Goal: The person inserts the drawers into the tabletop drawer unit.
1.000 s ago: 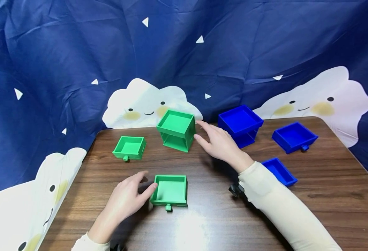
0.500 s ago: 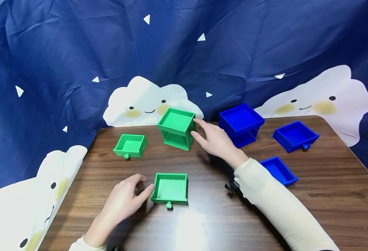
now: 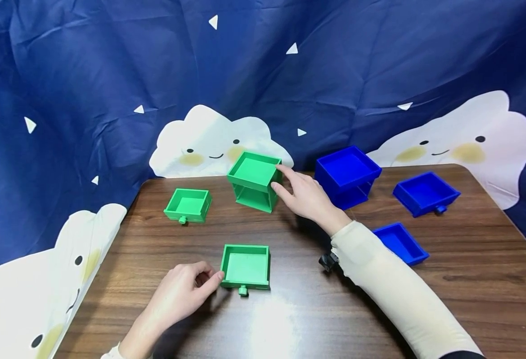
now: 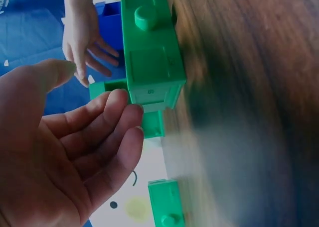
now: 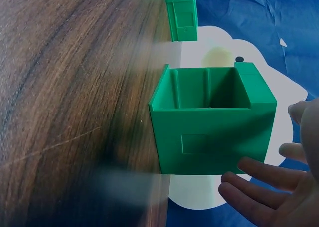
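Observation:
A green drawer with a round knob (image 3: pixel 243 290) lies near the front of the table, its hollow facing up. At its left wall is my left hand (image 3: pixel 175 296), thumb tip right by the corner and fingers loosely bent; the left wrist view shows nothing in the palm beside the drawer (image 4: pixel 152 53). Farther back stands a green cabinet frame (image 3: pixel 253 182) with a shallow top tray and a hollow front. My right hand (image 3: pixel 307 197) is at its right side, fingertips overlapping the tray's edge. In the right wrist view, relaxed fingers reach toward the cabinet's side wall (image 5: pixel 212 140).
Another green drawer (image 3: pixel 185 216) sits at the back left. Right of the right hand stands a blue cabinet frame (image 3: pixel 350 172), with one blue drawer (image 3: pixel 426 194) beside it. A second blue drawer (image 3: pixel 399 243) is partly hidden by the right sleeve (image 3: pixel 375 264). A blue cloth hangs behind.
My right hand has moved left, up to the green cabinet's side and top edge. My left hand has shifted slightly downward beside the green drawer. The view has tilted a little.

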Tool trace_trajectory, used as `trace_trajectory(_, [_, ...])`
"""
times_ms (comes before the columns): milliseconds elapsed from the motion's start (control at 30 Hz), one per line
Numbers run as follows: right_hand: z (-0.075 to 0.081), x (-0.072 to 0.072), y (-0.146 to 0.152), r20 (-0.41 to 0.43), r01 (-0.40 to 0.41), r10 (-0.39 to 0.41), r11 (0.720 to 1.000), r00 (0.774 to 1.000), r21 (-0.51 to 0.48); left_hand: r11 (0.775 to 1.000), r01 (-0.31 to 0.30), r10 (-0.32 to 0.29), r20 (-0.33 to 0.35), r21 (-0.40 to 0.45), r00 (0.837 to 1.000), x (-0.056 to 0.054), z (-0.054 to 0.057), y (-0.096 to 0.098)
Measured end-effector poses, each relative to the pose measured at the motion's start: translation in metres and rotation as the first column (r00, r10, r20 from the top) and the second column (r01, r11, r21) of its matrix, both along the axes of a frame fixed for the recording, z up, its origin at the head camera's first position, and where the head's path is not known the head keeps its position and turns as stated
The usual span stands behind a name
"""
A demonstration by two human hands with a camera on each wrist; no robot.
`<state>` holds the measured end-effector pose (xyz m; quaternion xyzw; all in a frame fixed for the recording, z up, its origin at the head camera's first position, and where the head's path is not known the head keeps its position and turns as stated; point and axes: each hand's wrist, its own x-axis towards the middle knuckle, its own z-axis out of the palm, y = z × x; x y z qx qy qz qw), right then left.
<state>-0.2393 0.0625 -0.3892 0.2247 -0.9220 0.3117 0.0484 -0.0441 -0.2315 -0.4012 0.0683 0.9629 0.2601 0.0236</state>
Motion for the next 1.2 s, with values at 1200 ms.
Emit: trace_trajectory(1200, [-0.001,-0.014,-0.013,0.086,0.053,-0.054,0.998,0.995,0.015,0.936,0.060,-0.168,0.290,0.346,0.942,0.007,-0.027,0.022])
